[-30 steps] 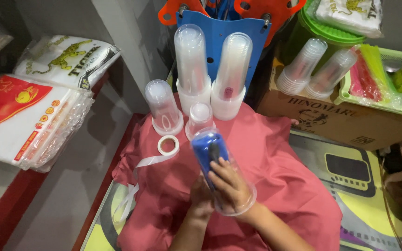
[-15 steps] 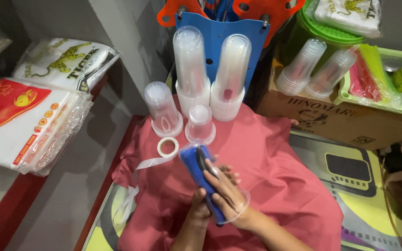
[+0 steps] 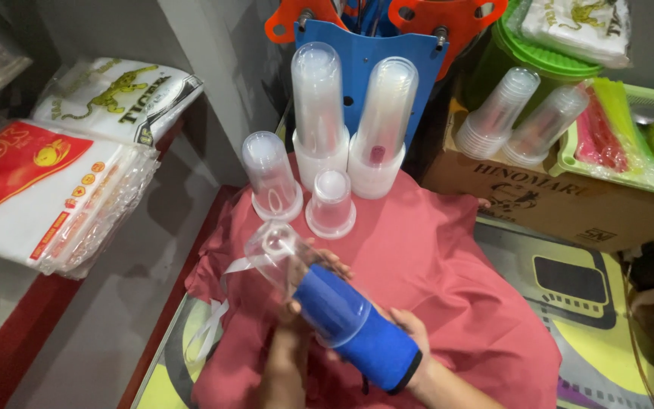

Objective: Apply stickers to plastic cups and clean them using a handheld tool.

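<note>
While both hands [image 3: 319, 303] grip a clear cup stack [image 3: 289, 257] sleeved in a blue holder [image 3: 357, 329], other stacks [image 3: 317, 113] stand upturned.

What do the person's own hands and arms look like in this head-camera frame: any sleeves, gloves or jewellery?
Both are bare: the left hand and the right hand wear no gloves, and the forearms rising from the bottom edge show no sleeves. No ring, watch or bracelet is visible, though parts of the fingers are hidden from view.

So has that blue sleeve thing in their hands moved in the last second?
Yes. The blue sleeve has tipped from nearly upright to slanting, and dropped lower, further from the small upturned cup on the red cloth.
</note>
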